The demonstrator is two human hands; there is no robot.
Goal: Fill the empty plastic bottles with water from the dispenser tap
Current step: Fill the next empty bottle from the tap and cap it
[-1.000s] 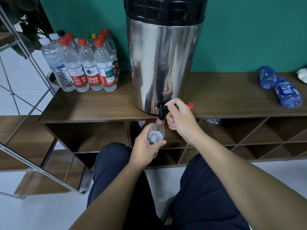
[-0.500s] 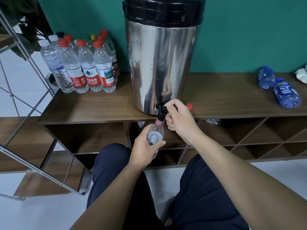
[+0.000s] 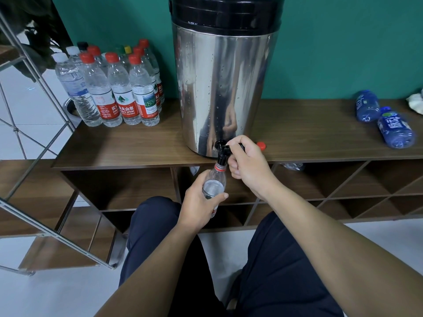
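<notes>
Under the tap (image 3: 221,154), left hand (image 3: 201,202) grips upright bottle (image 3: 215,184), mouth up; right hand (image 3: 248,164) pinches lever.

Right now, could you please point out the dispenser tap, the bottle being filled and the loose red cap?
dispenser tap (image 3: 221,150): head view, on its black spout.
bottle being filled (image 3: 214,186): head view, on its clear shoulder.
loose red cap (image 3: 261,145): head view, on its top.
</notes>
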